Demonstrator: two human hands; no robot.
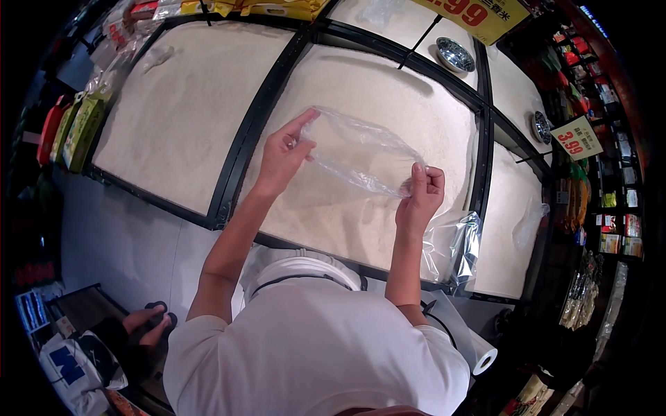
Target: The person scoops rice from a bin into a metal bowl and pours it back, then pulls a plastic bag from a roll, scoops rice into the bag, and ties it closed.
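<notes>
A clear plastic bag is stretched between my two hands above a black-framed bin of pale rice. My left hand pinches the bag's left end between thumb and fingers. At the lower right end of the bag, the fingers of my right hand are curled round its edge. The bag looks flat, and rice shows through it. Both hands are over the middle bin, apart from each other.
Black dividers separate this bin from others. Metal bowls lie at the upper right, near price signs. Clear plastic hangs over the front right edge, by a bag roll. Another person's feet show lower left.
</notes>
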